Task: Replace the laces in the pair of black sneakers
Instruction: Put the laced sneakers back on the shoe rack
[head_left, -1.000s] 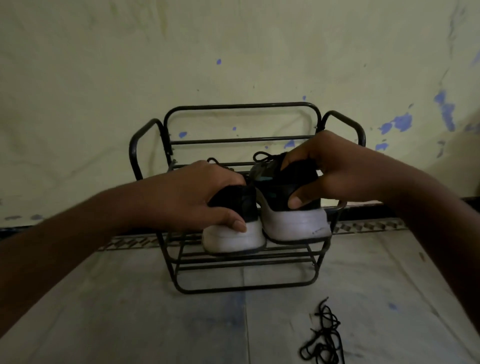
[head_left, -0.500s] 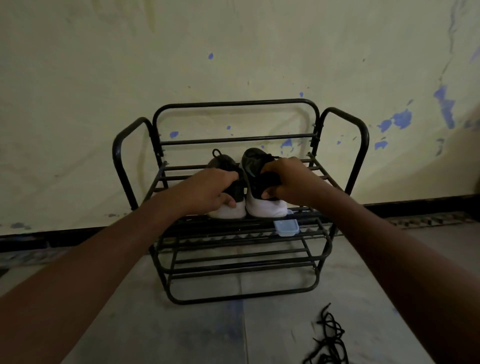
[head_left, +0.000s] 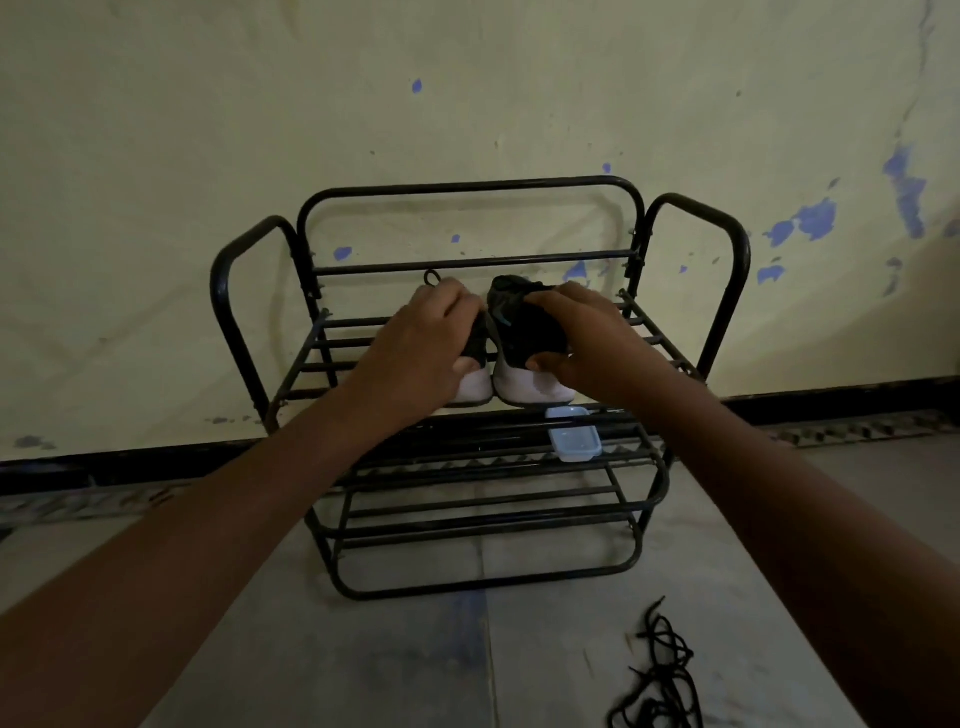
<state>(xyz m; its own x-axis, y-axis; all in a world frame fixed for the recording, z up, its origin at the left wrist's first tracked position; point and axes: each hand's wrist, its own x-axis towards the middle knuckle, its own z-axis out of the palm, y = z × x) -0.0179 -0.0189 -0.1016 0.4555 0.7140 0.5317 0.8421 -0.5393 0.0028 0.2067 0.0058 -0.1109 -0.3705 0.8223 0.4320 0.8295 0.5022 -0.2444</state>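
A dim view looked down a person's two bare arms toward a black metal shoe rack that stood against a pale yellow wall flecked with blue paint.

Two black sneakers with white soles sat side by side, heels toward the camera, on the rack's top shelf. The left hand curled over the heel of the left-hand sneaker, thumb on the inner side. The right hand wrapped the heel of the right-hand sneaker, thumb tucked low near the sole.

A lace loop poked up beyond the left hand, so that shoe appeared laced. A loose tangle of black laces lay well apart on the floor, near the bottom right. Whether that tangle was the old or the new set could not be told, so the job looked either just beginning or all but finished.

A small clear plastic box rested on the shelf below.

No brand, label or writing could be read; only a small teal mark showed on the right-hand sneaker.
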